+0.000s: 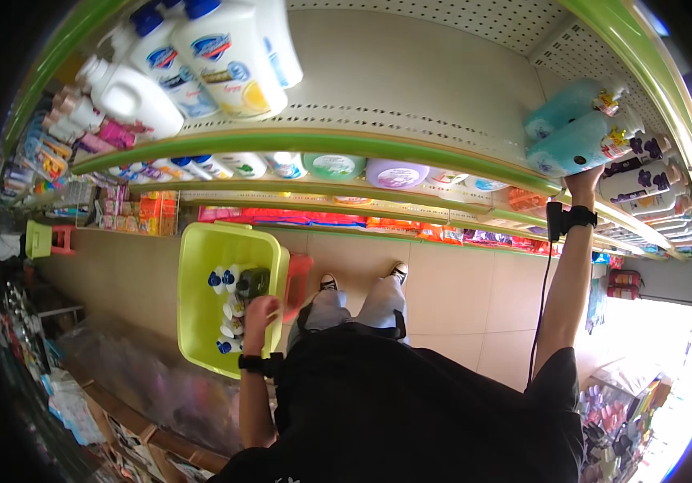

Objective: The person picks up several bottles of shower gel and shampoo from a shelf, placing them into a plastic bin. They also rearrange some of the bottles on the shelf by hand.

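Note:
At the right of the upper shelf, my right hand [585, 182] is against a turquoise pump bottle [578, 148]; the bottle hides most of its fingers. A second turquoise bottle [563, 108] stands just behind. My left hand [260, 315] hovers over the near right part of a yellow-green plastic tub [201, 253], its fingers partly curled and no object visible in them. Inside the tub are several white bottles with blue caps [229, 279], a dark bottle [254, 282] close to my left hand, and white-topped bottles [232, 326].
Large white Safeguard body-wash bottles [225, 60] stand at the upper shelf's left. A green shelf edge [334, 142] runs across in front of me. White bottles with purple marks [632, 181] line the right. A red plastic stool [296, 287] is beside the tub. Plastic-covered goods [159, 380] lie behind it.

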Demonstrator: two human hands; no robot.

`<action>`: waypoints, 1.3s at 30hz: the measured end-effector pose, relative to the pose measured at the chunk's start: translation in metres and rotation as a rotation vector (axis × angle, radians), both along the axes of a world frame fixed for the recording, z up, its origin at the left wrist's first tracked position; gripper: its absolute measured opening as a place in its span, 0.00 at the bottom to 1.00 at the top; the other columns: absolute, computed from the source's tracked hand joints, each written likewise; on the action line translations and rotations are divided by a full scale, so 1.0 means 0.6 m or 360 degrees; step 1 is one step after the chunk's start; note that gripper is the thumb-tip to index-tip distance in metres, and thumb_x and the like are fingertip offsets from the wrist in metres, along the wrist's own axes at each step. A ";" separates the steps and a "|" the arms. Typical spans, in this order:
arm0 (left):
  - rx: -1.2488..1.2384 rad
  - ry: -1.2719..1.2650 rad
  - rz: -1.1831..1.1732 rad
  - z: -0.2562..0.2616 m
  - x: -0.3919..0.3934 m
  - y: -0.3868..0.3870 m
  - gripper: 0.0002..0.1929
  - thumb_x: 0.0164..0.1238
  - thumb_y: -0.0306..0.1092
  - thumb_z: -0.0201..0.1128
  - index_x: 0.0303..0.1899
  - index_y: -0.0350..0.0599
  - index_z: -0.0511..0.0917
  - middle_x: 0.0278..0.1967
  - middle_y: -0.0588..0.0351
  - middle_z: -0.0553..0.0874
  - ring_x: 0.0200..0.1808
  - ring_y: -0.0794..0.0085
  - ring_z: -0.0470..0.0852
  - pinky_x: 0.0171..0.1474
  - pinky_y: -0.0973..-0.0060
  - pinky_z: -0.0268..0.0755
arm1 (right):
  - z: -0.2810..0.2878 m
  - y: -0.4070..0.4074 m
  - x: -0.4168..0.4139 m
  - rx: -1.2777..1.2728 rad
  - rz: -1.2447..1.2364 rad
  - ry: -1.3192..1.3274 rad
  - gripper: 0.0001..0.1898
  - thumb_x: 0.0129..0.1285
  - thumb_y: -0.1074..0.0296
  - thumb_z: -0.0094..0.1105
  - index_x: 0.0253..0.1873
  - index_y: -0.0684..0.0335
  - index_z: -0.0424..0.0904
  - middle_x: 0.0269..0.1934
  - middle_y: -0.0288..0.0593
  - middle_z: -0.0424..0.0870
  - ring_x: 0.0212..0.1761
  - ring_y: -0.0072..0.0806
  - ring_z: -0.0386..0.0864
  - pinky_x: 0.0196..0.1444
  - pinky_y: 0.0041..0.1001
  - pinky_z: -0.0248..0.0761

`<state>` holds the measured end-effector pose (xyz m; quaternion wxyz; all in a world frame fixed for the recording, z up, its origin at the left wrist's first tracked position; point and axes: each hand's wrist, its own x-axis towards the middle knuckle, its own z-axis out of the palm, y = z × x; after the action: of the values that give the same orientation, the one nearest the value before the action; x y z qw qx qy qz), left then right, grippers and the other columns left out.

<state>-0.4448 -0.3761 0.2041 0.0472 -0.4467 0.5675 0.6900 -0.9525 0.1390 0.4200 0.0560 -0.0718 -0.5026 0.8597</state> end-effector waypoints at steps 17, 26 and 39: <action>-0.0714 -0.0533 -0.1323 -0.139 0.216 -0.164 0.21 0.63 0.49 0.58 0.42 0.38 0.84 0.42 0.43 0.87 0.46 0.52 0.84 0.51 0.62 0.74 | 0.048 -0.387 0.169 0.2276 -0.0260 0.1464 0.26 0.65 0.55 0.53 0.67 0.57 0.70 0.63 0.52 0.74 0.66 0.49 0.70 0.65 0.46 0.65; -0.0359 -0.0263 -0.0951 -0.218 0.320 -0.085 0.24 0.71 0.47 0.50 0.53 0.34 0.79 0.46 0.42 0.85 0.48 0.56 0.82 0.52 0.67 0.72 | -0.095 -0.320 -0.013 0.3664 0.0248 0.1697 0.33 0.63 0.68 0.54 0.73 0.39 0.58 0.76 0.45 0.54 0.73 0.59 0.57 0.72 0.57 0.52; -0.0444 -0.0323 -0.0179 -0.267 0.264 -0.165 0.17 0.62 0.40 0.61 0.47 0.38 0.78 0.35 0.51 0.85 0.31 0.68 0.84 0.32 0.73 0.76 | -0.058 -0.359 0.021 0.3113 0.0488 0.0459 0.44 0.58 0.24 0.40 0.76 0.39 0.52 0.78 0.50 0.47 0.79 0.52 0.43 0.73 0.58 0.37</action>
<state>-0.2864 -0.4749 0.0437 0.0803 -0.4839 0.6741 0.5522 -0.9397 -0.0765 0.3851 0.0395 0.1765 -0.9813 0.0666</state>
